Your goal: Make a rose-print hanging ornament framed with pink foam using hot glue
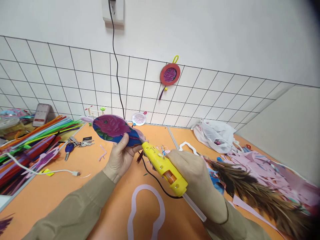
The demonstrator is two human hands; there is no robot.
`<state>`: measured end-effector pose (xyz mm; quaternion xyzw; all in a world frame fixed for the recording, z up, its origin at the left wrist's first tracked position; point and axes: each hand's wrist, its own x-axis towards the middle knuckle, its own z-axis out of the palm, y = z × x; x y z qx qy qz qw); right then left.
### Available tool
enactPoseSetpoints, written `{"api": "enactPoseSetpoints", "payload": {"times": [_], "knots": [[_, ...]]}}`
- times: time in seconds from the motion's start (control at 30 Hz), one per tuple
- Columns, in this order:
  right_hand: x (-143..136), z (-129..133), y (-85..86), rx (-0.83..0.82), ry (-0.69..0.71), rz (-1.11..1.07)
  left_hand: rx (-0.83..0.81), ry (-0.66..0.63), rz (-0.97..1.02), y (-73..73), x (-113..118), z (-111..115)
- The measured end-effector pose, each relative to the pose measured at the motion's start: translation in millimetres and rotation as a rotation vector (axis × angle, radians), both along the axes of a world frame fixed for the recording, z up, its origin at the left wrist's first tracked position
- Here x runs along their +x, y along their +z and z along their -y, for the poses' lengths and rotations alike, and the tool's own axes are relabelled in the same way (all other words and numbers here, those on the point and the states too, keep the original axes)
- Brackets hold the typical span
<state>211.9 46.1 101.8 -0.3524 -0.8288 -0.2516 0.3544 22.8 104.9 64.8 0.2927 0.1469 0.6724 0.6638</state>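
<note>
A flat oval piece with a purple rose print on blue (112,128) is pinched between the thumb and fingers of my left hand (122,155). My right hand (190,170) is wrapped round a yellow glue gun (163,168), a clear glue stick (195,206) poking out of its back end. The gun's nozzle meets the right end of the rose piece. A dark red tassel (140,156) hangs just below that end. On the orange table lies a pale pink curved paper outline (147,187), nearer to me than both hands.
Pipe cleaners (55,128), keys (86,142), a white cable (60,171) and a phone (42,115) are at left. A plastic bag (215,135), brown feathers (250,186) and pink scraps (265,170) lie right. A round red ornament (163,74) hangs on the wall grid.
</note>
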Motion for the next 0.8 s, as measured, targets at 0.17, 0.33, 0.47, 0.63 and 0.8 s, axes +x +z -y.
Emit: {"api": "enactPoseSetpoints", "payload": {"times": [0.17,0.33,0.47,0.63,0.8], "knots": [[0.7,3.5,0.5,-0.027,0.045,-0.046,-0.019,-0.059,-0.001,6.3,-2.9,-1.4],[1.9,7.3,7.3,-0.063,0.111,-0.106,-0.061,-0.150,0.018,9.0,-5.8,-2.3],[3.0,3.7,3.8,-0.094,0.104,-0.090,-0.048,-0.149,0.019,7.0,-4.7,-2.2],[1.5,-2.0,-4.2,-0.143,0.099,-0.092,0.008,-0.131,-0.003,5.4,-2.7,-0.3],[-0.4,-4.7,-3.5,-0.108,0.097,-0.075,0.017,-0.135,-0.031,6.8,-1.0,2.0]]}}
